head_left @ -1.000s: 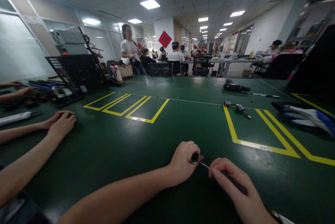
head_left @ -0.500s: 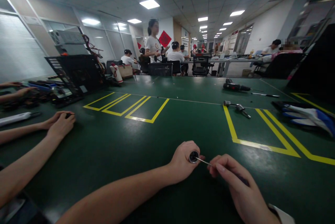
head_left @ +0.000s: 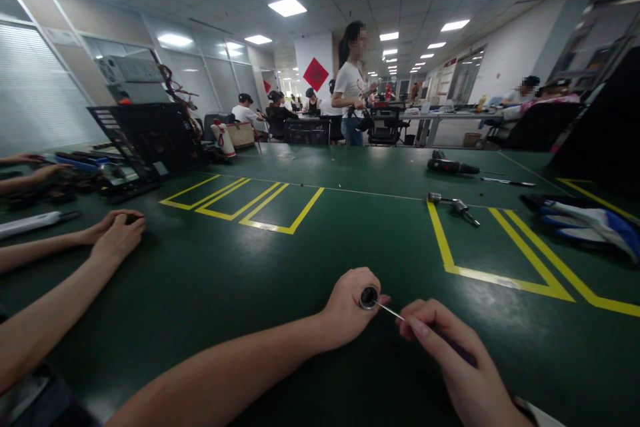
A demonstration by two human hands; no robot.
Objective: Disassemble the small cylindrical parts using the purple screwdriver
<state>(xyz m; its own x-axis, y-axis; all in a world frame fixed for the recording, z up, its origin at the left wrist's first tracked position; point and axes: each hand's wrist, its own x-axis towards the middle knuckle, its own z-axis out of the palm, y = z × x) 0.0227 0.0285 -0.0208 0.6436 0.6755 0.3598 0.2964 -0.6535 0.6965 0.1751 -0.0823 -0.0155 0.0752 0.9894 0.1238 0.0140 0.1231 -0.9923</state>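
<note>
My left hand [head_left: 346,312] is closed around a round part with a metal rim and a dark hollow inside [head_left: 369,298]; its open end faces me, and the rest is hidden in the fist. In my right hand [head_left: 453,354] is a thin screwdriver-like tool [head_left: 391,312], pinched between thumb and fingers. Its slim metal shaft points left, with the tip at the lower right of the rim. A dark handle shows partly under the palm. Whether the tip touches the rim or lies just inside I cannot tell.
On the green table [head_left: 260,294] lie yellow tape outlines. A power drill [head_left: 453,166], a thin rod [head_left: 507,182], a jointed metal tool [head_left: 454,206] and blue-white gloves [head_left: 590,224] lie to the right. A co-worker's hands [head_left: 117,234] rest at left, near a black metal frame [head_left: 155,140].
The tool's tip has shifted slightly, from inside the hollow toward the lower right of the rim. My left hand stays nearly still. A person in the background has walked right.
</note>
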